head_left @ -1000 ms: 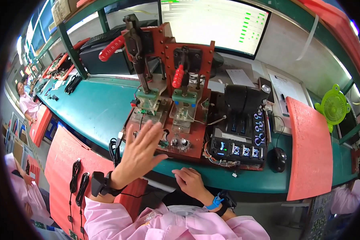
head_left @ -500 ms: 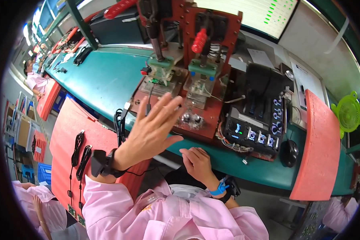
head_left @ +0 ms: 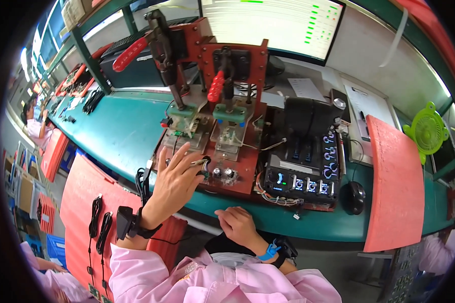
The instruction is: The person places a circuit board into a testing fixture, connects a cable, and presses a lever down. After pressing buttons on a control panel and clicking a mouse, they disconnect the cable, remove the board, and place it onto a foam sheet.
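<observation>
Red clamp fixture [head_left: 245,171] sits on the green bench [head_left: 129,118], at one o'clock from the left hand [head_left: 175,183], with twelve o'clock taken as straight away from the body. I have that hand over the front-left part of the fixture's base, back upward, fingers apart and reaching toward one o'clock. Thin wires [head_left: 203,162] show just beside its fingers; from where I watch, I cannot tell whether skin meets the base or the wires.

I have the right hand [head_left: 237,226] at four o'clock from the left one, by the front edge of the bench, its fingers loosely curled together. I cannot see into its palm, so I cannot tell whether it holds anything.

On the fixture I make out two clamps: the left red handle [head_left: 130,54] slants toward eight o'clock, and the right red handle [head_left: 216,87] hangs toward seven. Two silver knobs [head_left: 223,172] stand near the base's front edge.

At three o'clock from the left hand I see a black control unit [head_left: 301,169] with lit dials, and at four o'clock from that unit a black mouse [head_left: 356,197]. My view gives a lit monitor [head_left: 273,28] at one o'clock from the fixture. At eight o'clock from the left hand, coiled black cables [head_left: 104,232] lie on a red foam sheet [head_left: 78,194].
</observation>
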A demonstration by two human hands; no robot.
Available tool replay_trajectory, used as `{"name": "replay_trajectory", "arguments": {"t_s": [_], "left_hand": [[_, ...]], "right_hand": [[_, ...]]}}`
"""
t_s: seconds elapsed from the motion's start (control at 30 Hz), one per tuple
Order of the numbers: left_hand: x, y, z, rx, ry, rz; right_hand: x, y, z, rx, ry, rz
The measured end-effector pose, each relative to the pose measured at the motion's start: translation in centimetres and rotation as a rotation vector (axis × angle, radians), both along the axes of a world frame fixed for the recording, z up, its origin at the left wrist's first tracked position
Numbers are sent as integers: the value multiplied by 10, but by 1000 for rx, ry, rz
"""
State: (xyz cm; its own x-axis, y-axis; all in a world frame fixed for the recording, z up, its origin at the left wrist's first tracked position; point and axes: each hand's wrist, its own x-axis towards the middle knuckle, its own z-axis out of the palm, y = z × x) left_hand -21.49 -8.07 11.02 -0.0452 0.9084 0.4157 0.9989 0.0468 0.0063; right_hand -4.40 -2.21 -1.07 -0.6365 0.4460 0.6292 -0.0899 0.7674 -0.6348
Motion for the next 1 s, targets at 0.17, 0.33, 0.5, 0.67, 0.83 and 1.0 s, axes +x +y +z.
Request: {"name": "replay_trajectory", "arguments": {"t_s": [0.17,0.33,0.5,0.67,0.83,1.0], "left_hand": [[2,-3,1,6,-18,21],[-11,-3,3,-14,-93,81],[-8,11,0,-1,-139,2],[-3,-1,1,-9,-44,-40],[-13,-7,4,-43,-148,76],[-17,10,3,-28,-192,17]], "right_hand": [[1,0,-1,-12,18,-2],[3,1,-2,13,-31,38],[3,-2,-3,10,-29,34],[3,0,-3,-2,-24,23],[2,1,0,18,-23,31],[1,0,-1,20,2,11]]}}
